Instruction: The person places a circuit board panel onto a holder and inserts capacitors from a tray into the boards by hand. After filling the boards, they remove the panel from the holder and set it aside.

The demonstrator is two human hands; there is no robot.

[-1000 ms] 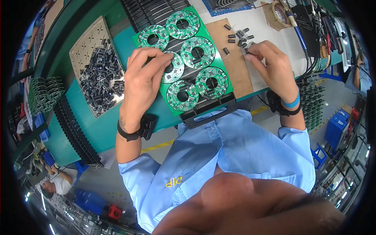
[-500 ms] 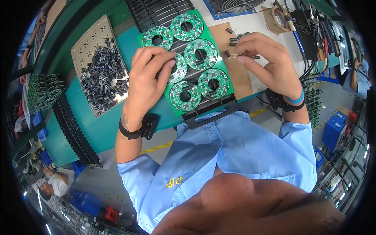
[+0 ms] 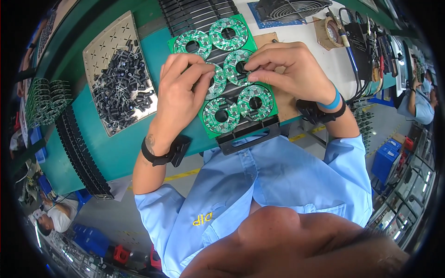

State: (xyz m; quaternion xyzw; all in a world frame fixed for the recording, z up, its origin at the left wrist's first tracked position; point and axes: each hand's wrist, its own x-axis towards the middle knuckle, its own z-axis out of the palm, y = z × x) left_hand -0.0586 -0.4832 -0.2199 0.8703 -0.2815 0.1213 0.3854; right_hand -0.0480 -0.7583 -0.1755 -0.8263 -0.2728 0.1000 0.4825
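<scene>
A green panel point(image 3: 273, 101) carries several ring-shaped circuit boards with round centre holes, and small black capacitors lie on some of them. My left hand point(image 3: 185, 90) rests over the middle-left ring board point(image 3: 218, 85). Its thumb and forefinger are closed near that board's hole; what they pinch is hidden. At the middle-right ring board point(image 3: 233, 76), my right hand point(image 3: 289, 69) is closed in a pinch on a small black capacitor point(image 3: 244, 72), mostly covered by the fingertips.
On the left, a metal tray point(image 3: 99, 53) holds a heap of black capacitors point(image 3: 121, 88). The panel sits on a black slatted carrier point(image 3: 248, 139). Past my right hand lie a brown board point(image 3: 288, 109), a soldering iron point(image 3: 351, 51) with cables, and a fan point(image 3: 292, 10). A black rail point(image 3: 81, 153) lies far left.
My right hand has moved left from the loose capacitors on the brown board to the middle-right ring board. My left hand stays over the middle-left one. The whole view has shifted slightly.
</scene>
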